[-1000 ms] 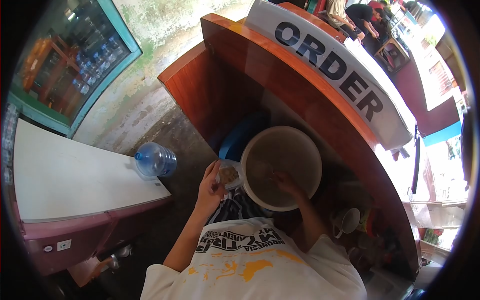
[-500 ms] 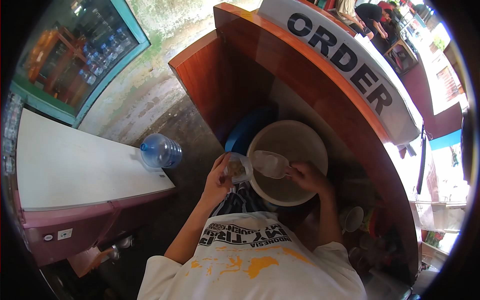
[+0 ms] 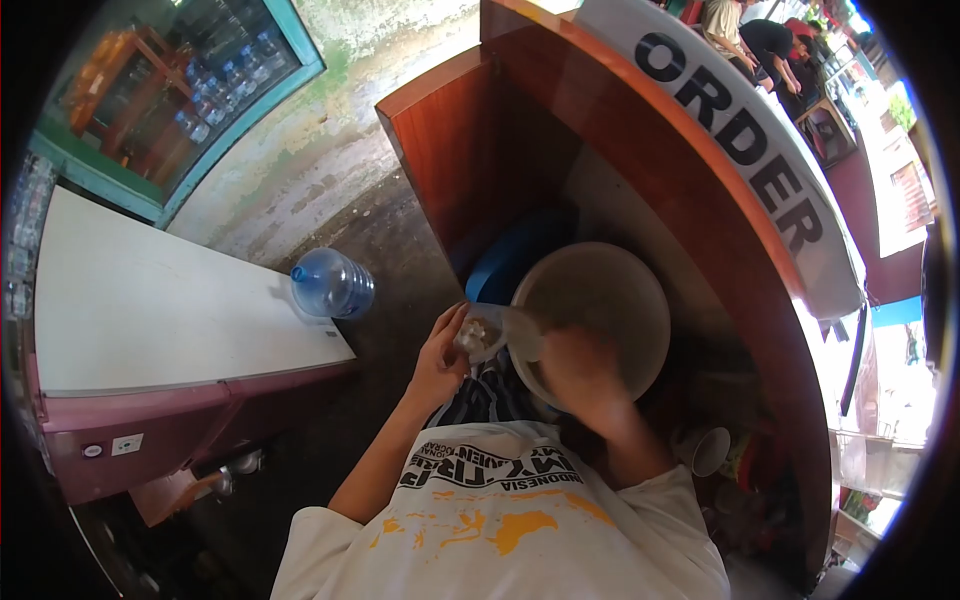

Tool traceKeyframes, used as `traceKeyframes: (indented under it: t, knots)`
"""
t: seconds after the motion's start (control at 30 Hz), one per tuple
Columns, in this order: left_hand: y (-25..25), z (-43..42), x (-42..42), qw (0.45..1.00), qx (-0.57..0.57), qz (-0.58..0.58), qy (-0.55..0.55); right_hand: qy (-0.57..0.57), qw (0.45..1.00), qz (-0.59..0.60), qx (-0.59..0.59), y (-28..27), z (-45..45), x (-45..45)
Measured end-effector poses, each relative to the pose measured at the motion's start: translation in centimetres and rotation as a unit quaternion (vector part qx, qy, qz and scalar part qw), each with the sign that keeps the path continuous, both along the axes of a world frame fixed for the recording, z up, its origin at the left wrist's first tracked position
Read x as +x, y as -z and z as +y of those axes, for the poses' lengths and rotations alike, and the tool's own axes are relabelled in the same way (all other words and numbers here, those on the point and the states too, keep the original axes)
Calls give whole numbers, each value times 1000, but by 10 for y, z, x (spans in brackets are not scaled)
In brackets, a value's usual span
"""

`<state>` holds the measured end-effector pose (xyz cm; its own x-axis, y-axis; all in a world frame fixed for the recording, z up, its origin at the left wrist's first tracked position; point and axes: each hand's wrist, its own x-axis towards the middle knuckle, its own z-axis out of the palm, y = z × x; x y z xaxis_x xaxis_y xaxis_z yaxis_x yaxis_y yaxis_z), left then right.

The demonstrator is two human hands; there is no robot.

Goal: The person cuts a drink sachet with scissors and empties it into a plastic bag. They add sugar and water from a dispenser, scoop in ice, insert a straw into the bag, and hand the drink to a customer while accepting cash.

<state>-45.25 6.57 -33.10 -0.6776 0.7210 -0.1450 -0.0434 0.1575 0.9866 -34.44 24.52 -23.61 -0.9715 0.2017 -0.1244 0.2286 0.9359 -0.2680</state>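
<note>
Wooden counter [image 3: 690, 190] along right, white ORDER sign [image 3: 742, 148] on top. Beneath, wide pale tub [image 3: 648, 320]; blue vessel [image 3: 510, 255] just behind its left side. Right hand [image 3: 585, 370] over tub, blurred, apparently closed round clear scoop [image 3: 525, 335]. Left hand [image 3: 440, 355] grasping clear plastic container [image 3: 490, 320] beside tub's left rim. Scoop tip at container's mouth, contact impossible to tell. Pale pieces [image 3: 471, 338] inside container, too small to identify.
</note>
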Motion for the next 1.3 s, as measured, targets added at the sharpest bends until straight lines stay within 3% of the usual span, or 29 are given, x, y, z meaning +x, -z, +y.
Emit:
traceKeyframes:
  t: [0.03,0.1,0.17,0.2,0.37,0.5,0.73,0.93,1.1,1.2,1.3]
  knots:
    - [0,-2,0,1000,3,-3,-1,33,999,-22,-20,-6,10,5]
    - [0,-4,-2,1000,9,-2,-3,0,993,109,44,27,35,26]
    - [-3,-6,-1,1000,14,2,-2,71,994,-88,7,75,62,20]
    - [-6,-6,-1,1000,11,-3,-4,67,991,-111,18,117,72,25]
    - [-20,-7,-4,1000,1,-1,-20,68,995,-72,-9,312,81,38]
    - [-24,-10,-4,999,-16,3,-28,173,968,-151,-104,374,72,23]
    - [-22,-10,-5,999,-15,-33,-40,182,929,-156,-282,373,74,17]
    - [-24,-7,-8,998,-27,-40,-30,167,881,-130,-423,316,97,24]
    - [-24,-8,-7,999,-26,-24,-40,256,897,-32,-358,292,77,30]
    - [-26,-5,-4,998,-21,-39,-42,180,951,-167,-187,304,67,32]
    - [-24,-5,-3,998,-22,-42,-35,114,958,-251,-76,330,56,27]
